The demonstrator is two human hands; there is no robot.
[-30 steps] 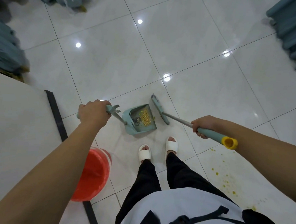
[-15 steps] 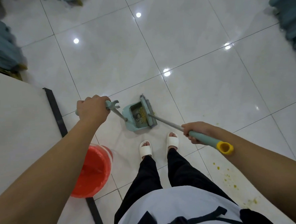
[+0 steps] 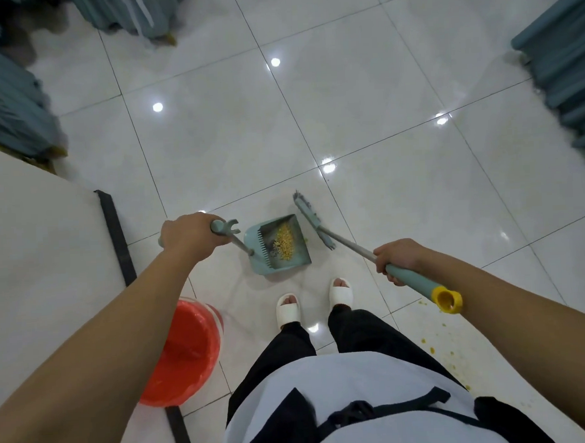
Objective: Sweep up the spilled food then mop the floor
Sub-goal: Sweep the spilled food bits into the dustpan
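Observation:
A teal dustpan (image 3: 262, 262) stands on the white tiles just ahead of my feet, with a heap of yellow food bits (image 3: 283, 240) inside it. My left hand (image 3: 188, 235) grips the top of the dustpan's long handle. My right hand (image 3: 396, 258) grips the teal broom handle with its yellow end cap (image 3: 447, 300). The broom head (image 3: 309, 215) sits on the floor just right of the dustpan's mouth, apart from it. Small yellow specks and smears (image 3: 441, 344) lie on the tiles at my right side.
An orange-red bucket (image 3: 186, 352) stands by my left foot, against a white table (image 3: 32, 268) with a black edge strip. Blue-grey covered chairs stand at the far left (image 3: 4, 111), top (image 3: 131, 13) and right (image 3: 568, 71). Glossy tiles (image 3: 312, 112) stretch ahead.
The broom head, which was inside the dustpan's mouth half a second ago, has swung back out to the right. The dustpan and my left hand have stayed in place.

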